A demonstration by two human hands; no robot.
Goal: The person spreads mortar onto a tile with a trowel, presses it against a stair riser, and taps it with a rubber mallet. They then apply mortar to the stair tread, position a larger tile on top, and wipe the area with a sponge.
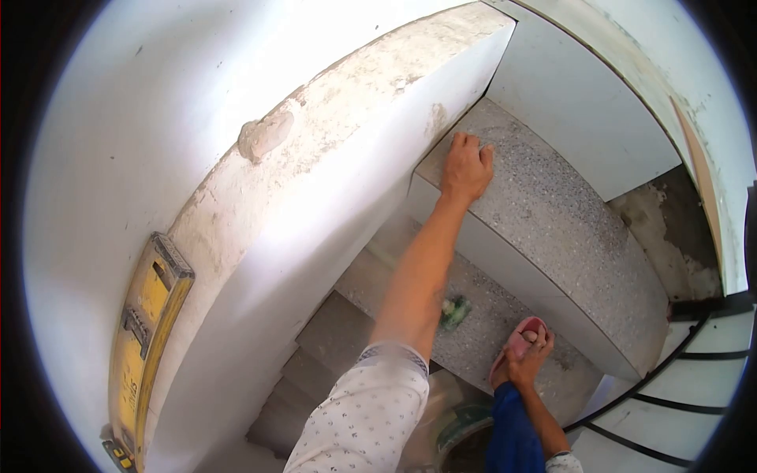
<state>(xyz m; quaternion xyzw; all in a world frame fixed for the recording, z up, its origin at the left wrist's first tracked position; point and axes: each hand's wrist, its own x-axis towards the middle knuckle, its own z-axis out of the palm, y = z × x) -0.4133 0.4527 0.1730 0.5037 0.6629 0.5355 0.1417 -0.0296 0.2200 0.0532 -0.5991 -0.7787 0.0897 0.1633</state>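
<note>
left hand (467, 172) touches a flat, speckled grey step (544, 201).

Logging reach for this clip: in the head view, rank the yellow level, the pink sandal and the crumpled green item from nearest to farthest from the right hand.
From the right hand:
1. Pink sandal: on the foot, right beside the hand.
2. Crumpled green item: left of the sandal.
3. Yellow level: far left of the view.

Dark lettering marks the long yellow rectangular level (128, 370) at the pale plastered ledge's (339, 102) lower-left end; none is readable.
</note>
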